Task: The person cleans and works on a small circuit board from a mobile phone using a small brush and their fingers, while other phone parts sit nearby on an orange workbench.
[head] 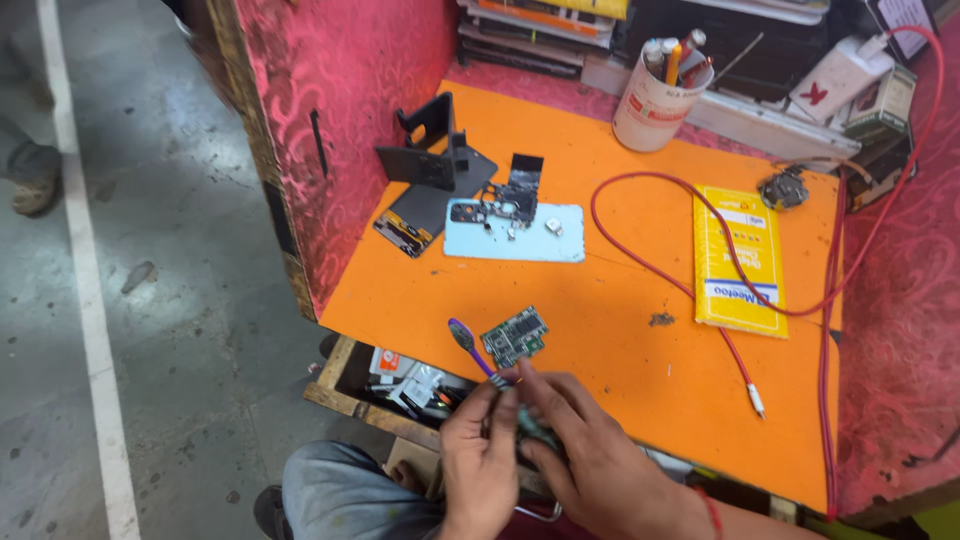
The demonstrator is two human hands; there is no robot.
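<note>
Orange desk [600, 330] mat, you're seated at its 6 o'clock edge with both hands low and close together. Your left hand [478, 455] pinches a purple-headed brush [472, 348] by the handle, bristle end pointing up toward 11 o'clock, grip narrow and closed round the shaft. Your right hand [590, 455] is wrapped on a small dark green part [535, 432] held between both hands; fingers hide most of it, so I can't tell exactly what it is, though it looks like a board piece. A bare green circuit board [515, 336] lies flat on the desk just at 12 o'clock of your hands, right beside the brush head, touching nothing else that I can see. My read: boards like that are light, stiff and thin, fragile at the chips and connectors, so hold by the bare edges, not across the component face, and keep brush pressure light. Further out at 12 o'clock sits a pale blue phone back cover [515, 235] with a dark inner frame [495, 208] on it, and a black phone stand [430, 150] at 11. A red cable [655, 270] loops across the 1 o'clock area, over a yellow packet [738, 262]. White cup of pens [655, 100] at the far edge. An open drawer [405, 385] of loose bits at your 9 o'clock, under the desk lip.
</note>
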